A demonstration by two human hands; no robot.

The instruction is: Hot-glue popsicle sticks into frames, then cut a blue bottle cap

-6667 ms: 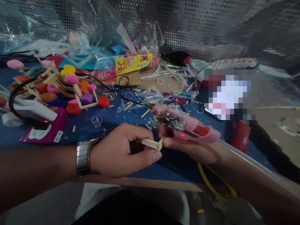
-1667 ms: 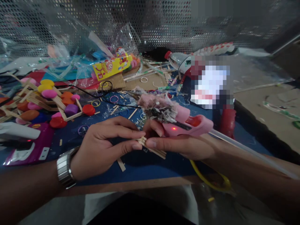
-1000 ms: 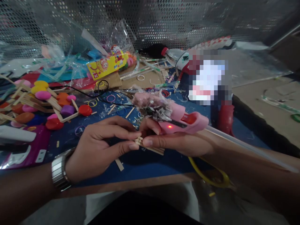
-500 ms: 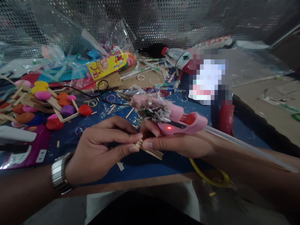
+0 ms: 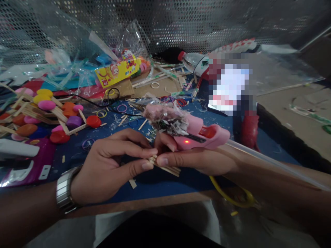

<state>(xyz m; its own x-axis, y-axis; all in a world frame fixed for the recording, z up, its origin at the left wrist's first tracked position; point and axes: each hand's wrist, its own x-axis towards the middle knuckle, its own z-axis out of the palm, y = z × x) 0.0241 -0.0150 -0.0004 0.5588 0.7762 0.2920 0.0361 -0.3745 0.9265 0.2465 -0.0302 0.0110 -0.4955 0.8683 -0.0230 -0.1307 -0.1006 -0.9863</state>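
My left hand, with a metal-band watch at its wrist, pinches the end of a small bundle of thin wooden sticks between thumb and index finger. On the same bundle, close beside those fingertips, presses the thumb of my right hand. My right hand also has a pink hot glue gun in it, nozzle pointing left and its red light lit. A clear glue stick sticks out of the gun's back end, over my forearm. The gun's handle and several right fingers are hidden.
Wooden-stick pieces with coloured round discs lie left. Behind are a yellow packet label, plastic wrapping and a plastic bottle. A lit phone stands right. Rubber bands and stick scraps litter the blue table surface.
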